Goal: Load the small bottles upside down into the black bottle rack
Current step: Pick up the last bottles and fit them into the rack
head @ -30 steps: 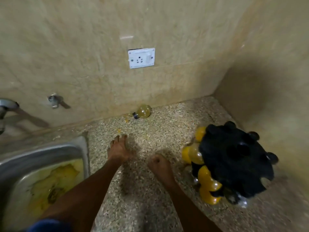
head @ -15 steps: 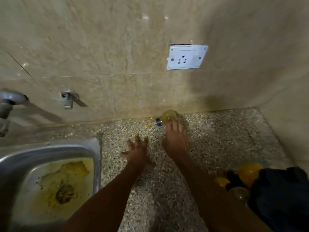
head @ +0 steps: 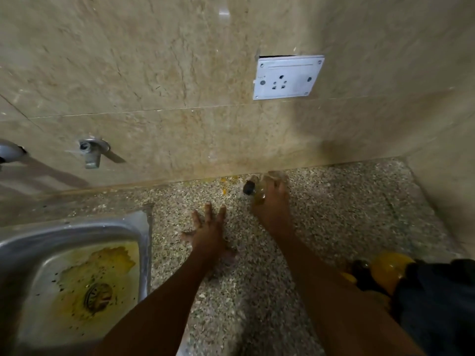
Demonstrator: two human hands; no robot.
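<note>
A small clear bottle (head: pixel 256 189) with yellowish liquid and a dark cap lies on its side by the back wall, cap pointing left. My right hand (head: pixel 272 204) is over it with the fingers curled round its body, hiding most of it. My left hand (head: pixel 208 232) lies flat on the speckled counter (head: pixel 347 214) with the fingers spread, touching nothing else. The black bottle rack (head: pixel 434 304) shows partly at the lower right edge, with yellow bottles (head: pixel 388 271) stuck in its left side.
A steel sink (head: pixel 144 247) with yellow residue fills the lower left. Two taps (head: pixel 93 151) stick out of the tiled wall above it. A white socket plate (head: pixel 288 77) is on the wall. A side wall closes the counter on the right.
My right hand has reached forward from the counter's middle to the bottle at the wall and closed round it. The view has swung left, pushing the rack to the lower right edge.
</note>
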